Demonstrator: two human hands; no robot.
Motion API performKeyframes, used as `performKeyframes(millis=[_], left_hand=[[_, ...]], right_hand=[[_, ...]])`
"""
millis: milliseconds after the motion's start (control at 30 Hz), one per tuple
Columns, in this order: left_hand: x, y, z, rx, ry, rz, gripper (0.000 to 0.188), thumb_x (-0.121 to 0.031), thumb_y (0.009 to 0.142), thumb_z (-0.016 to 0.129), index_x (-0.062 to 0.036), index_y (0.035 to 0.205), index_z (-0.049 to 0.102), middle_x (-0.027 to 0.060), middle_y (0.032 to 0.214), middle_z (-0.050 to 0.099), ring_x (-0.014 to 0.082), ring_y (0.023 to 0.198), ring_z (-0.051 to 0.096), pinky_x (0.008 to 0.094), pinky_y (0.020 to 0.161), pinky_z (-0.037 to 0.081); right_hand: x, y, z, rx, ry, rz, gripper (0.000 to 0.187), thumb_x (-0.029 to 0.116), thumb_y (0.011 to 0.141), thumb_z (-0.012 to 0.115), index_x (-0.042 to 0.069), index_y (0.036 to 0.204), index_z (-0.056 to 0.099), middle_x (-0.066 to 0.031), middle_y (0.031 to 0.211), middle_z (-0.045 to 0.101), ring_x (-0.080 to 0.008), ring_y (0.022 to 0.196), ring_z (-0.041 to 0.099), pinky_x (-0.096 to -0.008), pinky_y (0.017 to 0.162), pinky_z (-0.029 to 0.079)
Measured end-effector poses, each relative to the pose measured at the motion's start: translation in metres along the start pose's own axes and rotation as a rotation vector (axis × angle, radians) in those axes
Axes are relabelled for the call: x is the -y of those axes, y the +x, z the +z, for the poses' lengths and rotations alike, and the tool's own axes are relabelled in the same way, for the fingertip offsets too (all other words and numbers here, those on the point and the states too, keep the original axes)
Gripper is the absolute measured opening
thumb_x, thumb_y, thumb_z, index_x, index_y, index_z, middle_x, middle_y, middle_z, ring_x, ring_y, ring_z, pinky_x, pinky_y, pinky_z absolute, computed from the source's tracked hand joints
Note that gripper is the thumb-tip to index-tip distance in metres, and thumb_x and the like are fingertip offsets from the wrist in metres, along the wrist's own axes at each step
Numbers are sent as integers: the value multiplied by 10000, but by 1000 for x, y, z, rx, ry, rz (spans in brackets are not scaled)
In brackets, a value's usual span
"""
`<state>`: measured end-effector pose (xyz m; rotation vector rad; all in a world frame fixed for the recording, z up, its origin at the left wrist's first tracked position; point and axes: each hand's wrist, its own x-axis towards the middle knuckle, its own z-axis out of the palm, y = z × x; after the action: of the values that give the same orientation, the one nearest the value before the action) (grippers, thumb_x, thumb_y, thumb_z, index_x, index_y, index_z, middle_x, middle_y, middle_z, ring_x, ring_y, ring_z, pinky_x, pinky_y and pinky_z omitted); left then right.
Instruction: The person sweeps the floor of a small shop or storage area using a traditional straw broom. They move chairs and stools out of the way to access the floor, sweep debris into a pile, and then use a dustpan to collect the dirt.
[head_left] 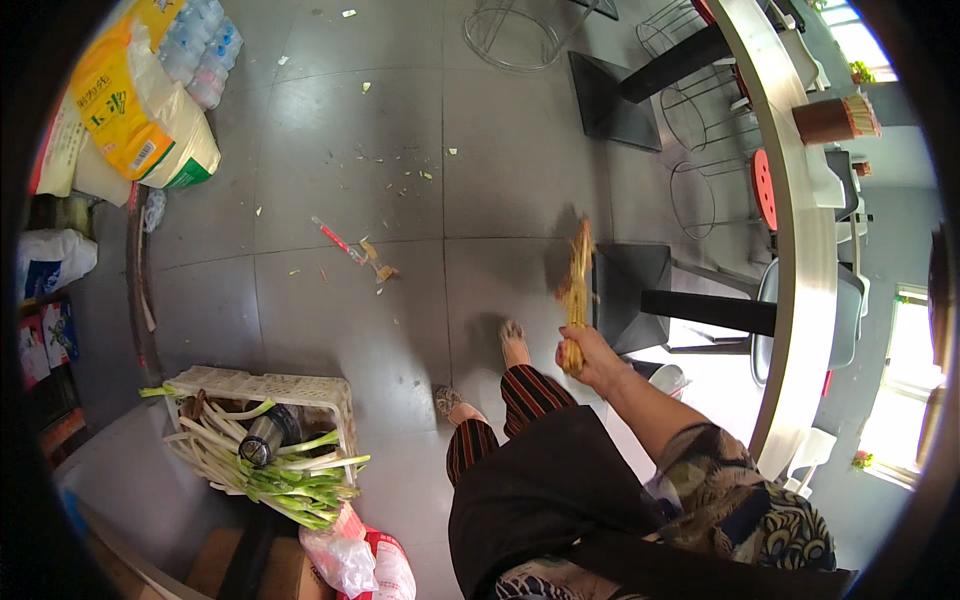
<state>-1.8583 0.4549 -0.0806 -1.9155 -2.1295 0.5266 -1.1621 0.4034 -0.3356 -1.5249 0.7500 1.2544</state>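
Note:
My right hand (592,360) is closed around a yellow straw broom (577,285), held in front of my right leg. The broom's thin, ragged end points away from me, beside the black square table base (632,290). My left hand is out of view. On the grey tile floor ahead and to the left lie a red and clear wrapper strip (340,240) and some brown scraps (384,271). Small pale bits are strewn farther off.
At left, a white plastic crate (345,405) holds spring onions (290,485) and a dark metal cylinder (262,440). Yellow sacks (125,100) and packed water bottles (200,50) stand far left. A long table (805,300) with stools runs along the right, with a bucket (665,378) beneath it.

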Motion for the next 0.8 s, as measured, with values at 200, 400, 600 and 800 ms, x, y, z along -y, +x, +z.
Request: performKeyframes(millis=[200,400,600,800], left_hand=[[24,-9,7,115,49,-160,992,-450,749,742,-59,1489,211,230,1448,357,402,1364,290,558,1089,259],[26,-17,8,203,93,-253,812,-383,870,606,-122,1504,172,248,1465,314,437,1303,375,614,1062,258],[10,-20,-6,277,137,-327,767,-372,888,577,-141,1502,180,247,1463,318,446,1285,393,627,1052,259],[8,-17,-10,335,193,-358,723,-361,905,547,-161,1501,189,247,1461,323,456,1267,412,640,1043,259]], right_hand=[[4,88,151,258,129,109,165,64,878,561,69,971,425,-92,781,514,-223,641,547,-394,575,522],[115,61,218,302,98,67,160,97,893,551,75,954,405,-72,683,498,-184,533,500,-338,474,468],[155,35,145,188,-260,56,173,116,888,578,90,1007,456,-52,704,521,-143,535,518,-293,512,494],[159,101,236,316,-207,156,165,92,892,569,107,995,441,-39,685,502,-145,554,519,-295,493,481]])
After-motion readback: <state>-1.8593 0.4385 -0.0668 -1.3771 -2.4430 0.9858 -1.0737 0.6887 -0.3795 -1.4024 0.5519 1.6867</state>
